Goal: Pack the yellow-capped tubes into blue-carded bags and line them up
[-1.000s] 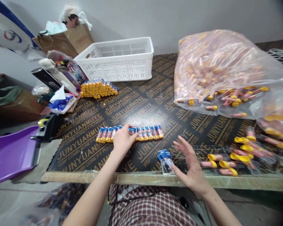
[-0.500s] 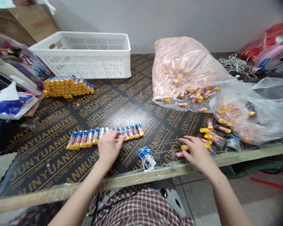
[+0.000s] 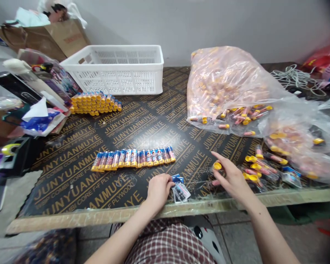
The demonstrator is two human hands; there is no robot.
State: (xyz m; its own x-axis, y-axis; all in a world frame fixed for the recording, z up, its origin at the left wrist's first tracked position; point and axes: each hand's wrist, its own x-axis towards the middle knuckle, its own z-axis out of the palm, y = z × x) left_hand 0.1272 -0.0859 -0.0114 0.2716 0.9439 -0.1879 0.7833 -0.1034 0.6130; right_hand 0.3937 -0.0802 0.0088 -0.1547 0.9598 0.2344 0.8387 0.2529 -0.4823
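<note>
My left hand point(image 3: 160, 189) is closed, its fingertips pinching at the edge of a small pile of blue-and-white printed clear sleeves point(image 3: 181, 191) near the table's front edge. With thumb and fingers, my right hand point(image 3: 232, 180) holds a small tube with a yellow cap point(image 3: 217, 166); the cap faces up, and its body is mostly hidden. Another pink tube point(image 3: 215, 182) lies just below that hand. Beyond my left hand runs a row of sleeved blue-topped tubes point(image 3: 133, 158), yellow ends toward me. To the right lie loose yellow-capped tubes point(image 3: 254, 172).
A white plastic basket point(image 3: 112, 79) stands at the back. Before it is a stack of yellow-ended tubes point(image 3: 95, 104). A large clear bag point(image 3: 225, 73) of tubes spills open at the right. Bottles point(image 3: 24, 79) and a tissue pack point(image 3: 41, 121) crowd the left side.
My left hand has moved from the row of tubes down and right to the sleeves. In my right hand the yellow-capped tube has come up slightly off the table. The view has shifted left.
</note>
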